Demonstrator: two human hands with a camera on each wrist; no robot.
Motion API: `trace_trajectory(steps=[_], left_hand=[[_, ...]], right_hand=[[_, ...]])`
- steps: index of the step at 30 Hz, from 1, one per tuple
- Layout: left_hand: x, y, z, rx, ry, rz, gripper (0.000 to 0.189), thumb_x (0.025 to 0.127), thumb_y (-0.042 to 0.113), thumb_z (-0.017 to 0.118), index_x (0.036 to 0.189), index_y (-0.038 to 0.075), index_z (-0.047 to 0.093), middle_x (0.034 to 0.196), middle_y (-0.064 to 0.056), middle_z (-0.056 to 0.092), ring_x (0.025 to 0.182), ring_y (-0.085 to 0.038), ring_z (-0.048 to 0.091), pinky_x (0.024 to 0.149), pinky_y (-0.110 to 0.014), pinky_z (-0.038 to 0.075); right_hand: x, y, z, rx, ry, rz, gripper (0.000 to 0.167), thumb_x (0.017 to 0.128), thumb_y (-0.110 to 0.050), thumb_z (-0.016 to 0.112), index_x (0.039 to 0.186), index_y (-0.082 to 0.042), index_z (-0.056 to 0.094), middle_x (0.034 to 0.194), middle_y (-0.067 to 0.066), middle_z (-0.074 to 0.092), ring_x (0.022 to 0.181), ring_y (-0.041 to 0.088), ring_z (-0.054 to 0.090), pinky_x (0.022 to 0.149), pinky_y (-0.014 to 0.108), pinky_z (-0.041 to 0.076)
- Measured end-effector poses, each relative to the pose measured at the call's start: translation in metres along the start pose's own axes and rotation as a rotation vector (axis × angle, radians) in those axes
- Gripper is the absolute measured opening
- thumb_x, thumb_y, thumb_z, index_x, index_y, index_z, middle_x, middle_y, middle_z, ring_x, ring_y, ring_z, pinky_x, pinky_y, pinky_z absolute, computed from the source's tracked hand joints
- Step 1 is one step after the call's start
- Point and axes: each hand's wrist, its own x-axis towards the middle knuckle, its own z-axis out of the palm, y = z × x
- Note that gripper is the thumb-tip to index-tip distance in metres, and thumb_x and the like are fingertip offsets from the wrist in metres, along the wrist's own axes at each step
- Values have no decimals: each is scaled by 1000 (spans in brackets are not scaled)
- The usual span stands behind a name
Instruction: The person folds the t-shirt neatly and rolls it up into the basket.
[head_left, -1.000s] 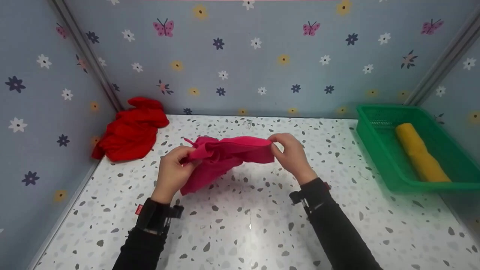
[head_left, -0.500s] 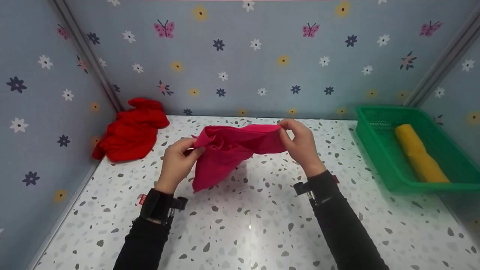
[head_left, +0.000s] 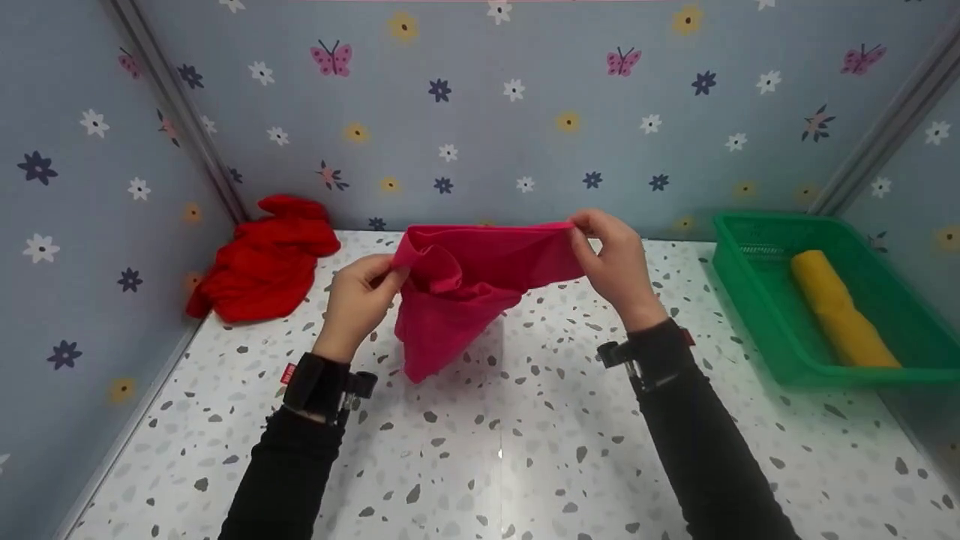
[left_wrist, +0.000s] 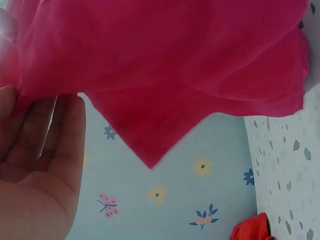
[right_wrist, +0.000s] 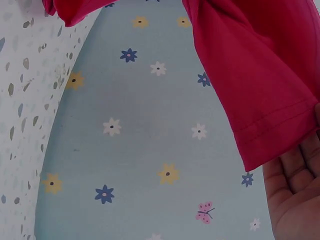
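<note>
A crumpled pink garment (head_left: 465,319) hangs between both hands, its top edge drawn fairly straight and its lower part dropping to a point on the left. My left hand (head_left: 356,304) pinches its left end between thumb and fingers. At the other end, my right hand (head_left: 621,270) pinches the upper corner. In the left wrist view, a loose corner of the garment (left_wrist: 150,125) dangles beyond the left hand (left_wrist: 42,175). The right wrist view shows a stitched hem on the garment (right_wrist: 260,100), gripped by the partly visible right hand (right_wrist: 300,200).
A red cloth bundle (head_left: 262,262) lies in the back left corner. At the right stands a green plastic basket (head_left: 765,322) with a rolled yellow cloth (head_left: 844,311) inside. Flower-patterned walls (head_left: 480,127) enclose the speckled tabletop (head_left: 562,420) on the back and sides.
Both hands have lifted upward and away with the pink garment, the right hand also shifting right. The garment's top edge has been drawn out straighter and more of it hangs down.
</note>
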Motion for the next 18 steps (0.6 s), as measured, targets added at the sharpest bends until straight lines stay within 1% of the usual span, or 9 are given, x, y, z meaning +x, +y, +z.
trace_trajectory(steps=[3,7,10,12,14,18], left_hand=[[7,3,0,10,13,25,11,92,5,67,99,2,75,80,-8,65,65,-12,50,59,-22,40],[14,7,1,38,34,61,13,92,4,67,101,1,75,84,-10,68,69,-14,50,63,-23,39],[18,9,1,58,48,60,15,92,3,66,103,0,75,92,-11,72,73,-15,55,65,-22,41],[19,10,0,75,51,55,15,93,3,66,104,0,75,95,-12,72,74,-16,56,66,-22,43],[19,13,-1,90,58,54,15,94,4,65,104,0,75,96,-12,72,75,-17,56,67,-21,44],[23,18,-4,114,97,85,14,94,5,65,103,0,75,93,-12,71,75,-17,54,67,-21,44]], right_hand=[[5,-1,-5,-12,5,-4,12,97,-6,60,102,1,68,96,13,70,91,24,65,85,40,52],[10,0,-9,-17,20,-1,13,97,-10,62,102,1,68,96,13,69,88,23,63,79,39,52],[11,1,-11,-20,20,7,14,97,-11,62,103,0,68,95,12,69,86,22,62,74,36,52],[11,2,-12,-24,17,10,14,98,-11,61,103,0,68,95,12,68,85,20,61,71,35,52],[11,2,-13,-33,16,9,15,98,-12,61,103,0,68,94,12,68,84,19,60,70,33,51],[12,1,-14,-33,29,7,15,98,-13,61,102,1,67,92,12,66,80,19,57,68,29,48]])
